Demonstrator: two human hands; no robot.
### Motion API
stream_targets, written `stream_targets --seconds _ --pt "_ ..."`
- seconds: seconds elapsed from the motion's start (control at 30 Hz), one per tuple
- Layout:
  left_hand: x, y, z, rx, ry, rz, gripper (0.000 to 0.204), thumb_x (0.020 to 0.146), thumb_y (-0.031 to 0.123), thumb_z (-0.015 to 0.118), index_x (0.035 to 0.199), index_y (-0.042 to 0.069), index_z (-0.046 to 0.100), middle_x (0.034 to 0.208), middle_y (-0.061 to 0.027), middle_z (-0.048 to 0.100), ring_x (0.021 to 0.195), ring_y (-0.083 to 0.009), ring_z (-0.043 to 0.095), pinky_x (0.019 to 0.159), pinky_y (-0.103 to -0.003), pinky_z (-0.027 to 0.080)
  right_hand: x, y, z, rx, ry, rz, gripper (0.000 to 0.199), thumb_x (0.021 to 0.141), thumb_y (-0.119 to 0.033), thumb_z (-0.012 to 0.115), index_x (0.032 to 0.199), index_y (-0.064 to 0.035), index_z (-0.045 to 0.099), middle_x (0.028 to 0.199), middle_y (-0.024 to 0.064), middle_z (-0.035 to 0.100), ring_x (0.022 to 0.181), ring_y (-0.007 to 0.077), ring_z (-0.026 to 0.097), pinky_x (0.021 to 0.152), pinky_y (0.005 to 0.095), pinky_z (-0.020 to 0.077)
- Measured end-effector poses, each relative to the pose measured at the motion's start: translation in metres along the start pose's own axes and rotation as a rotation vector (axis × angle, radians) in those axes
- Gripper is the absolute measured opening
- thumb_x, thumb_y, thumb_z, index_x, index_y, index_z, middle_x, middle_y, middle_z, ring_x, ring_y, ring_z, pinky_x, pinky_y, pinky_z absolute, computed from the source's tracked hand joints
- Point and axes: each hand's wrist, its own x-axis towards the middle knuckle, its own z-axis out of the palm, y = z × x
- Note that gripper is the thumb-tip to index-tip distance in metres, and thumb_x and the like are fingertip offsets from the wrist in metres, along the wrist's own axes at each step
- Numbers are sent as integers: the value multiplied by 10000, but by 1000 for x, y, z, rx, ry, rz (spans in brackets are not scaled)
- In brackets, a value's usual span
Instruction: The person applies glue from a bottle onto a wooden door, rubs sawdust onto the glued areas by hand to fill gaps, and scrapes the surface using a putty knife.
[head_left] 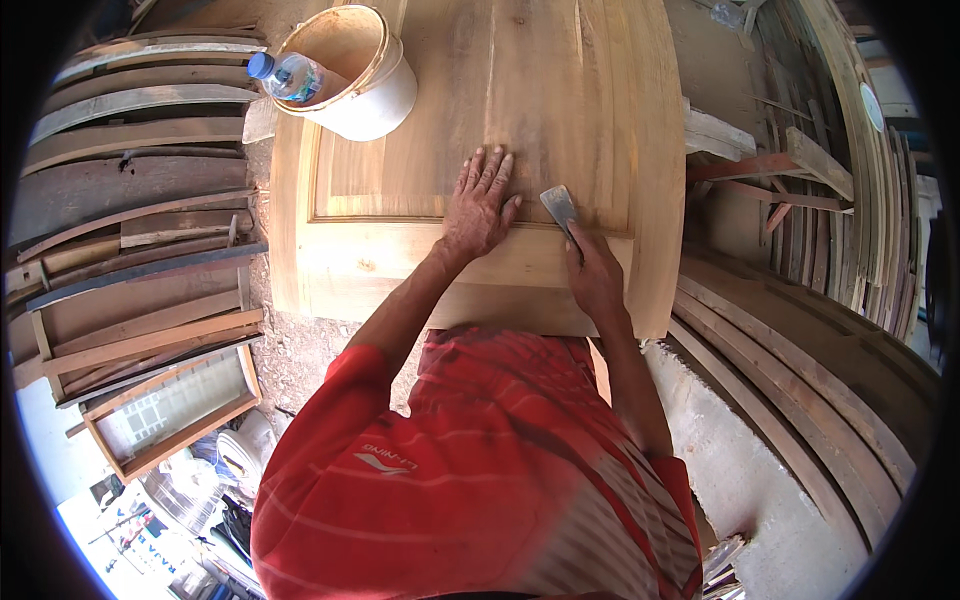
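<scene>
Scraping at a wooden door panel (500, 90), by the look of it. Right hand (592, 272) is clamped round the handle of a flat metal scraper (560, 208), blade resting on the panel just above the groove where the raised centre field meets the bottom rail, near the right stile. Left hand (480, 205) is empty, fingers spread, palm pressed flat on the panel right beside the blade, just apart from it. Hands sit close together near the door's near edge.

Handling, as a judgement: scraper is light, stiff, thin steel, edge probably sharp; take it by the handle end, as it is held, fingers clear of the blade. Door looks heavy and rigid, unlikely to shift under hand pressure; its sanded surface looks dusty and may mark easily.

At the far left corner of the door stands a white bucket (385, 100) with a plastic water bottle (285, 75) lying in it. Curved wooden planks (140, 110) are stacked to the left, with a glazed window frame (170, 415) below them.
</scene>
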Motion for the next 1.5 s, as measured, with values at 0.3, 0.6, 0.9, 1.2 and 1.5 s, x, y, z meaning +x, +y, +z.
stream_targets --seconds 0.3,0.6,0.9,1.2,1.5 --pt "2 11 -3 125 -4 -132 687 1079 464 511 1668 144 356 1747 -230 218 1621 -436 173 1316 -558 145 42 0 -8 -102 -170 -32 336 1019 -195 639 1342 -149 720 1079 189 736 930 402 713 819 506 575" --pt "2 5 -4 100 19 -141 635 1082 452 513 1659 216 392 1744 -226 220 1612 -446 192 1302 -570 172 52 -13 -20 -111 -235 78 328 1026 -207 635 1335 -145 726 1094 193 739 984 398 714 883 486 570" --pt "2 5 -5 67 26 -85 606 1062 416 563 1629 235 449 1737 -243 231 1605 -458 208 1296 -578 181 66 -17 -17 3 -137 68 337 1018 -202 634 1328 -105 725 1115 202 742 1019 404 707 914 482 558" --pt "2 0 -7 -140 123 -95 640 1039 344 602 1577 29 457 1680 -244 353 1584 -449 265 1285 -591 202 86 -71 16 -219 -207 264 446 999 -201 565 1361 43 655 1085 308 715 1048 464 699 938 517 560" --pt "-4 -12 -10 -341 193 -46 614 1048 337 571 1513 -52 482 1611 -269 441 1548 -459 333 1274 -596 233 122 -124 11 -244 -364 446 484 1002 -266 550 1330 68 672 1169 323 723 1136 475 691 1022 517 538"
